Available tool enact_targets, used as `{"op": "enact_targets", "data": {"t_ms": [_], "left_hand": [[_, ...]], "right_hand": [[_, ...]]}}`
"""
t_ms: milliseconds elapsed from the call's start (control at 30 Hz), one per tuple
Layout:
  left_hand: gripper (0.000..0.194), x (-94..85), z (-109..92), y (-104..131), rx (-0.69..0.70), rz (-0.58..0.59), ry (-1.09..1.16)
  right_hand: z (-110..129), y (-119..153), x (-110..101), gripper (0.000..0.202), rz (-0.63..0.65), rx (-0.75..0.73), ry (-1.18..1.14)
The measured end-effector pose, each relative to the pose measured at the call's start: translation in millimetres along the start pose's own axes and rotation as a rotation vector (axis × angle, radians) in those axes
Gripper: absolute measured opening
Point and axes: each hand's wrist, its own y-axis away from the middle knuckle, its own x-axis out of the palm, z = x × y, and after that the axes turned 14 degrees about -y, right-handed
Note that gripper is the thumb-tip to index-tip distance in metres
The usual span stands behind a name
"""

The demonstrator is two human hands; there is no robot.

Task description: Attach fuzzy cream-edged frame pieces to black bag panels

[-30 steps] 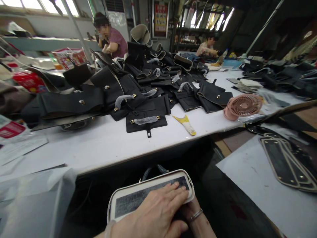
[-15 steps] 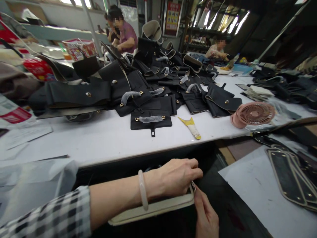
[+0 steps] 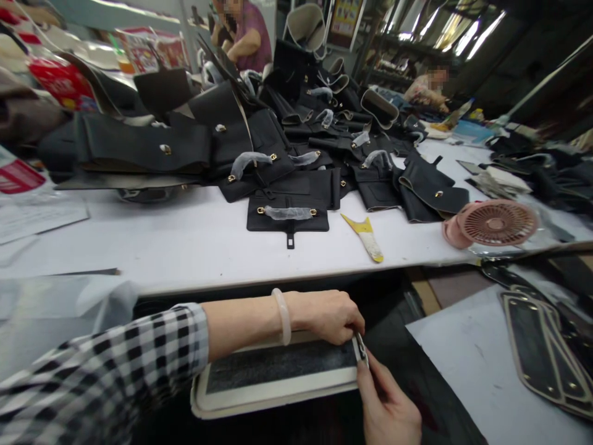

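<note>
A long black bag piece (image 3: 278, 397) with a broad pale rim and rounded corners lies tilted in front of me, below the table edge. My left hand (image 3: 330, 314), with a pale bangle at the wrist, reaches across it with fingers curled onto its right end. Against that same end my right hand (image 3: 391, 402) pinches the rim between thumb and fingers. A small metallic-looking bit shows between the two hands, too small to name. Parts of the far rim are hidden behind my left forearm.
The white table (image 3: 185, 247) holds a heap of black bag parts (image 3: 296, 130), a flap piece with a wrapped handle (image 3: 288, 214), a yellow-and-white tool (image 3: 365, 238) and a pink fan (image 3: 493, 222). Pale-edged black panels (image 3: 532, 340) lie at right. Two people (image 3: 250, 37) sit beyond.
My left hand has moved slightly left and down, its fingers closing on the piece's end. The bag piece has tipped so its dark inner face shows. The view has shifted.
</note>
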Motion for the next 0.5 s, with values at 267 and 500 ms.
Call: {"op": "enact_targets", "data": {"t_ms": [267, 500], "left_hand": [[0.02, 3.8, 7, -7, -0.162, 0.033, 0.201], [0.016, 9.1, 10, -13, -0.24, 0.083, 0.296]], "right_hand": [[-1, -3, 2, 0.047, -0.05, -0.021, 0.109], [-7, 4, 2, 0.045, -0.034, -0.076, 0.252]]}}
